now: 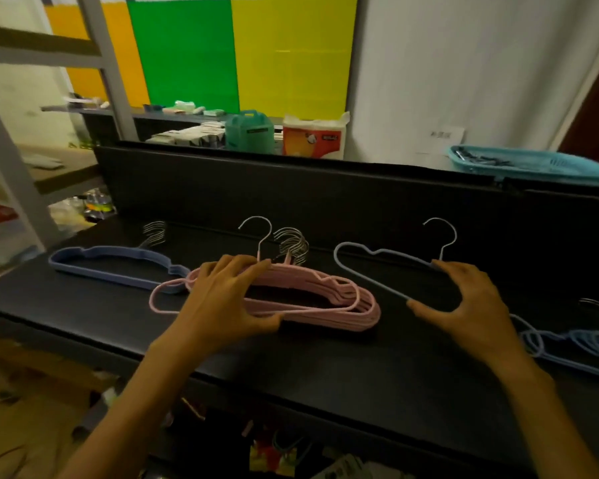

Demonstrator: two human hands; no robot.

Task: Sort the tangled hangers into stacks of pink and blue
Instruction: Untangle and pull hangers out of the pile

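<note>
Hangers are lying across the dark tabletop (325,361) in three groups: a blue stack (118,266) sitting at the left of the frame, a pink stack (325,302) sitting in the middle, and a loose tangle of light blue hangers (574,344) spreading toward the right edge. The left hand (222,299) is holding a single pink hanger (173,299) over the pink stack, fingers curled on its top bar and thumb under its lower wire; its left loop is overlapping the right end of the blue stack. The right hand (464,302) is gripping a single blue hanger (377,267), fingers over its neck and thumb touching the lower bar, just right of the pink stack.

Judging from this, the pink hanger is being laid on its pile while the blue one is waiting for a place. The risks look plain. The pink loop crossing the blue stack may be catching there and dragging it askew. The blue hanger's left shoulder is sitting close to the pink stack's hooks (293,245), so carrying it leftward toward its pile could snag them.
</note>
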